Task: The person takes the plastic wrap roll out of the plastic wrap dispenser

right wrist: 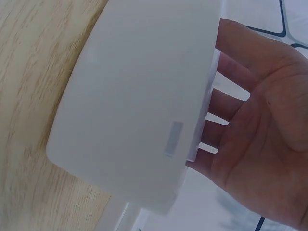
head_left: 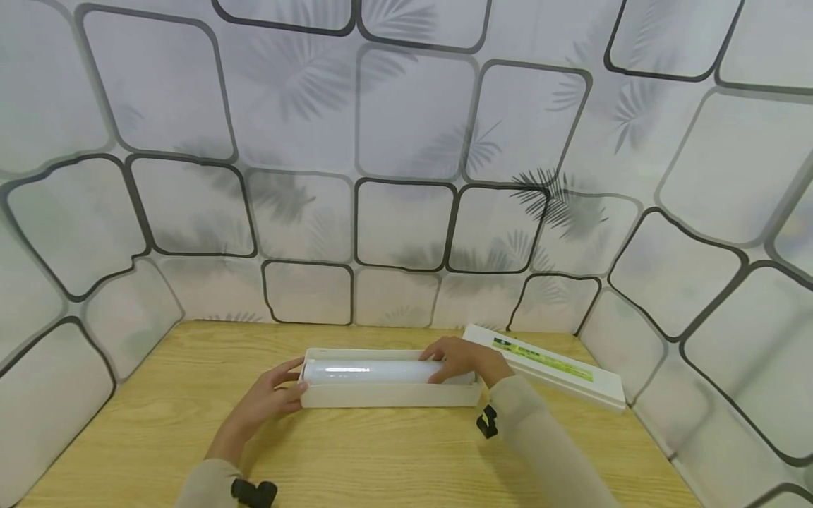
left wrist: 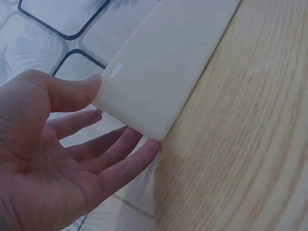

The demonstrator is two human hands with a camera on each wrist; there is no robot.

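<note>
A long white open-topped box [head_left: 390,396] lies lengthwise on the table, with a glossy roll of what looks like cling film [head_left: 375,371] inside it. At the box's left end is my left hand [head_left: 269,396]; its thumb tip touches the upper corner and its spread, fairly straight fingers rest against the end wall. My right hand [head_left: 459,358] reaches over the box near its right end, thumb and fingers bent round the roll. In the right wrist view the box wall [right wrist: 130,86] hides those fingertips.
A long white lid [head_left: 610,384] with a green label lies slanted behind and right of the box, its far right end near the side wall. The wood-grain table [head_left: 356,458] meets patterned walls [head_left: 400,226] at the back and sides.
</note>
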